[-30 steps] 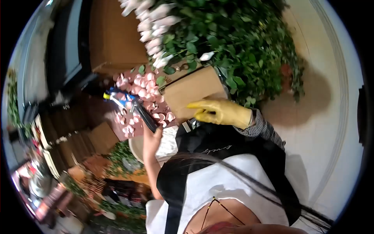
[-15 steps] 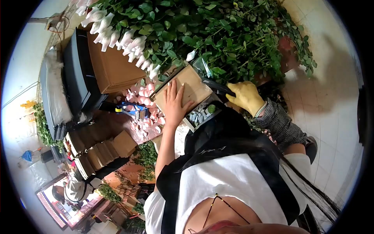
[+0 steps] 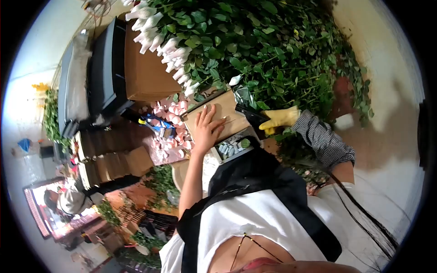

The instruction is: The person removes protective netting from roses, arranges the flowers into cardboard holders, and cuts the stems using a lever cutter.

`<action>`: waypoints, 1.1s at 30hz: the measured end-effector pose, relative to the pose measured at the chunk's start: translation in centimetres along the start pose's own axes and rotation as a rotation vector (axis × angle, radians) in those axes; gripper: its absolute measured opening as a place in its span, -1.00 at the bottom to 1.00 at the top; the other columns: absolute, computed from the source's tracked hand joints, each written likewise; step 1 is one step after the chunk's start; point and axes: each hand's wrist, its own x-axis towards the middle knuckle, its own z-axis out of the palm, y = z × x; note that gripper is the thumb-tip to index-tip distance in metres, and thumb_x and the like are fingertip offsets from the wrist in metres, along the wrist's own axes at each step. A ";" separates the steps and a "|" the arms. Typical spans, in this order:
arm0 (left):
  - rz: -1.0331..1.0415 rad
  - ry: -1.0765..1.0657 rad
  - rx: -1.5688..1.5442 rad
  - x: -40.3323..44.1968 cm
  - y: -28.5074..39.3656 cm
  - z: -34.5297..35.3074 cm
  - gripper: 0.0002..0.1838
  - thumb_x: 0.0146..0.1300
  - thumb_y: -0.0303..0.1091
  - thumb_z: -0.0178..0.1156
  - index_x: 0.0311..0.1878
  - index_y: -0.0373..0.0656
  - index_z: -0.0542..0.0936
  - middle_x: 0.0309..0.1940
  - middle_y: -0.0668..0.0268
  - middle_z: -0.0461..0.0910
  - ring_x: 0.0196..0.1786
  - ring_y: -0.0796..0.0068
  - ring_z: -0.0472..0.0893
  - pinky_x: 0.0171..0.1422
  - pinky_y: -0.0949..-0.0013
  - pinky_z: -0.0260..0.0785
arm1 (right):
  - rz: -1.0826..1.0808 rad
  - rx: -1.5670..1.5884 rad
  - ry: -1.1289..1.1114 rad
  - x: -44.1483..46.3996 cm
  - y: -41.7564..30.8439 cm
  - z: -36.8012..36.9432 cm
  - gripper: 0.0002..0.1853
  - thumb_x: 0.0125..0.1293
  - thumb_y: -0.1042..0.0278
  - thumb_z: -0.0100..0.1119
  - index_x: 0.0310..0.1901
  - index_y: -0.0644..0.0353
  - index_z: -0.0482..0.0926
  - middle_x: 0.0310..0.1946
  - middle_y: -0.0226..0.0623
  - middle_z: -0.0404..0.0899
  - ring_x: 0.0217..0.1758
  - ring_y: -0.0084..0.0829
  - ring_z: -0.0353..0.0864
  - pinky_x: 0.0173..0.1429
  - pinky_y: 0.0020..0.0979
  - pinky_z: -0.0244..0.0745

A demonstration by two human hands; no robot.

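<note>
My left hand [image 3: 207, 129] is bare and lies spread on a tan board [image 3: 226, 105]. Beside the board's right edge, my right hand [image 3: 281, 119], in a yellow glove, is closed round a black tool [image 3: 249, 114] that looks like a stapler. Its front end reaches the board's edge. Small grey pieces and a green leaf sit in a tray [image 3: 231, 146] just below the board. Clear plastic [image 3: 244, 96] shows at the board's upper right corner. To the left, a blue tool [image 3: 157, 125] rests among loose pink petals [image 3: 176, 112].
Leafy green stems [image 3: 255, 41] are heaped beyond the board, with white-wrapped flower heads [image 3: 176, 55] along their left side. A brown carton [image 3: 150, 75] and stacked cardboard [image 3: 111, 166] stand left. Another person [image 3: 73, 200] is in the background.
The black tool was in my left hand and is now in my gloved right hand. My left hand has moved onto the board, while my right hand has shifted off it to the right.
</note>
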 end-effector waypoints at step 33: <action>0.298 0.074 0.198 3.6 4.4 0.5 -0.64 0.19 -0.12 0.37 0.07 0.12 0.68 0.32 0.24 0.45 0.45 0.09 0.30 0.50 0.07 0.17 | -0.164 0.257 0.388 -7.7 2.8 5.5 -0.62 0.47 0.28 0.23 0.22 0.27 0.53 -0.01 -0.36 0.67 -0.01 -0.60 0.61 0.05 -0.54 0.50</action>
